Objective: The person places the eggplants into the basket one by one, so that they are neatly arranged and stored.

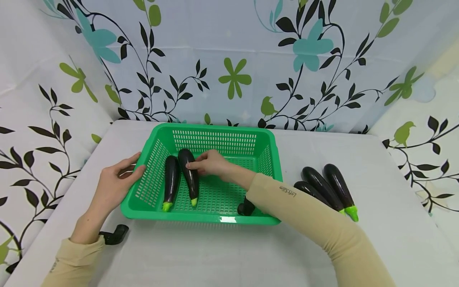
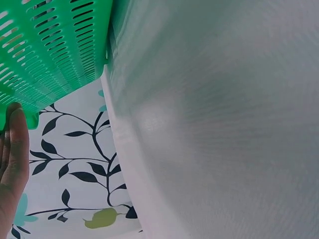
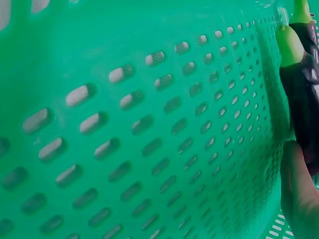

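A green slotted plastic basket (image 1: 229, 218) stands on the table. My left hand (image 1: 116, 181) holds its left rim, thumb at the edge; in the left wrist view the fingers (image 2: 19, 144) touch the rim. Inside, at the basket's left end, two dark purple eggplants with bright green stem ends lie side by side. My right hand (image 1: 211, 164) reaches in and grips the inner eggplant (image 1: 189, 175), thumb across it. The outer eggplant (image 1: 171, 181) lies just left of it. In the right wrist view the gripped eggplant (image 3: 301, 99) shows beside the thumb.
Several more eggplants (image 1: 338, 187) lie on the white table (image 1: 215, 255) right of the basket, partly hidden by the right sleeve (image 1: 305, 215). A patterned curtain (image 1: 201, 40) hangs behind. Black wrist cameras (image 1: 116, 235) sit at both forearms.
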Demonstrator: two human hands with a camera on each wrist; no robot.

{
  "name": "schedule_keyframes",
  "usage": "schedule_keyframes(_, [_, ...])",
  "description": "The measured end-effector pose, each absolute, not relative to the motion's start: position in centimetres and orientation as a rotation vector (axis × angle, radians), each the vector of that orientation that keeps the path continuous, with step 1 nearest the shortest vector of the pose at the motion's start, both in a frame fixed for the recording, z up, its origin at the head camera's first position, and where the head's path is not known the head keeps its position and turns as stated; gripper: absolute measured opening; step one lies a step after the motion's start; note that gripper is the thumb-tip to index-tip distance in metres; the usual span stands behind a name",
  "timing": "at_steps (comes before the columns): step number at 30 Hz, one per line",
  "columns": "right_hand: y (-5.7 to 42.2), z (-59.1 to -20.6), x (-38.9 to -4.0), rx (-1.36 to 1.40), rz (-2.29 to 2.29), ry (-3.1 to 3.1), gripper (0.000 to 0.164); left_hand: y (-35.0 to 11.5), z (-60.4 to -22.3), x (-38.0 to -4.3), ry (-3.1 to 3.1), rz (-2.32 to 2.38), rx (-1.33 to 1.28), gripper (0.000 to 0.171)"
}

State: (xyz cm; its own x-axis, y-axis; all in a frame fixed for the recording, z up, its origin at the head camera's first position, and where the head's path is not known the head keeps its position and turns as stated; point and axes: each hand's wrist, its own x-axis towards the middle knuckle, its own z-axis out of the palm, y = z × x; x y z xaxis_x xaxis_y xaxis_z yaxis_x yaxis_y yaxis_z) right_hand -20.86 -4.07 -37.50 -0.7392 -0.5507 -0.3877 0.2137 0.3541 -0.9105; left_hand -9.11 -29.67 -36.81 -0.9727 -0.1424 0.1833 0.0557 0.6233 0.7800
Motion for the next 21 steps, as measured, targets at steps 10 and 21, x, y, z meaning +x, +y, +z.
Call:
schedule_keyframes(10, [-4.2,-37.77,-20.82,-0.327,-1.381,1.926,0.053,-29.88,-36.9,-8.99,-2.626,-1.285,0.073,0.053])
schedule_keyframes(21, [-3.76,-37.77,-20.63,-0.421,-1.315,1.962,0.033,-29.74,-36.81,-9.09,-2.625,-1.283,0.063,0.054])
